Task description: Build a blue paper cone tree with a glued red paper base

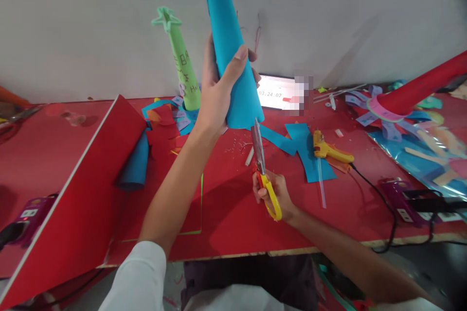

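Note:
My left hand (219,85) is wrapped round a tall blue paper cone (228,24), held up above the table with its wide end down and its narrow end running out of the top of the view. In my right hand (275,192) is a pair of scissors (269,189) with yellow and red handles. The scissor blades point up, and their tips meet the lower right rim of the cone. Whether the blades have paper between them I cannot tell. Blue paper offcuts (308,150) lie to the right of the scissors.
A yellow glue gun (330,149) with a black cord rests on the offcuts. Green (182,63) and red (419,87) paper cones flank my hands. A red board (83,194) stands at left, another blue cone (134,165) beside it. A phone (279,92) leans at the wall.

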Tool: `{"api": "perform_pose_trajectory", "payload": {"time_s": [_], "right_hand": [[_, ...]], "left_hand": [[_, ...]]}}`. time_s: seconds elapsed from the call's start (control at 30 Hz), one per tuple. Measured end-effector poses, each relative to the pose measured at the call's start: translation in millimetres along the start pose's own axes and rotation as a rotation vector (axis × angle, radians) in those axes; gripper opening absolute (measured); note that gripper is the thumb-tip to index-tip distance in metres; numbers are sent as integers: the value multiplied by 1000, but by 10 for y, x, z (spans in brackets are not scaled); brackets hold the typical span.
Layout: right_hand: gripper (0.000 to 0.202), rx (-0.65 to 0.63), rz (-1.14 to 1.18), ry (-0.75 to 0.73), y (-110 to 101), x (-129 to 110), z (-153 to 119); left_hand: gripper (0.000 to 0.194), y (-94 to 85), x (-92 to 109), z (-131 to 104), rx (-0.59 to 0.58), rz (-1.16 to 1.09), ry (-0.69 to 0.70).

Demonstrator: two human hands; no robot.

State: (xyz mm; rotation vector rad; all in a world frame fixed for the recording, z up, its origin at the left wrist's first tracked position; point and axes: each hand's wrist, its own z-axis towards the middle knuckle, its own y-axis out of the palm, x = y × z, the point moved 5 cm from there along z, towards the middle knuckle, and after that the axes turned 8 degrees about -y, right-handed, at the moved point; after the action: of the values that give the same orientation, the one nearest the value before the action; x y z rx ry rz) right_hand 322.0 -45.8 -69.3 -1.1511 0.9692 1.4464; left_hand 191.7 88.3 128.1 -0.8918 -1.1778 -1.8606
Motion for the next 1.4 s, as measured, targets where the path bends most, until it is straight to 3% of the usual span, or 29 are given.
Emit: {"api": "perform_pose_trajectory", "payload": {"time_s": [0.3,0.57,0.7,0.87,1.03,1.23,1.4], "right_hand": [[67,-3,13,-26,-3,46,-10],[51,52,3,79,-14,93,-15],[51,72,74,150,24,49,7],[54,44,61,135,32,26,4],[65,-25,184,83,74,51,14],[71,-139,175,13,140,-24,47],[72,-144,153,6,161,-135,60]], "left_hand": [[10,22,-12,-17,-19,-7,21],[9,-32,-38,19,-57,-17,9],[21,-56,-48,58,-128,-52,37],[43,-56,-128,86,-192,-102,56],[42,-61,-154,92,-109,-72,44],[29,-237,-93,197,54,-81,31],[24,-249,9,188,37,-57,100]]}}
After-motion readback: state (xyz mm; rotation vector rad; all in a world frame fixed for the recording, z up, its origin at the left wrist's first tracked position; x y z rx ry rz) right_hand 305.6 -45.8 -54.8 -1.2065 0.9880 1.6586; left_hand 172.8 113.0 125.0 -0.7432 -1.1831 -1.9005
